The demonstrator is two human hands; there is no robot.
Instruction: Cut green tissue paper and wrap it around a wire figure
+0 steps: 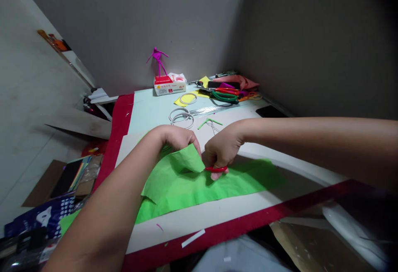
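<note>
A long piece of bright green crepe-like paper point(199, 189) lies across the front of the table, with its left part folded up. My left hand point(180, 138) grips the raised flap of this green paper, fingers partly hidden behind it. Close beside it, my right hand point(222, 149) is closed around red-handled scissors point(217, 169). The blades point left into the green paper at the flap's lower corner and are mostly hidden. Just beyond my hands lies a bent green stick-like piece point(209, 122) with thin wire.
White rings point(182, 118) and silver wires point(214, 109) lie mid-table. Behind them are a tissue pack point(170, 84), a magenta wire figure point(157, 58) and green-handled scissors point(225, 96) in a pile of tools. A dark phone-like slab point(270, 111) is at right. Walls close off the back.
</note>
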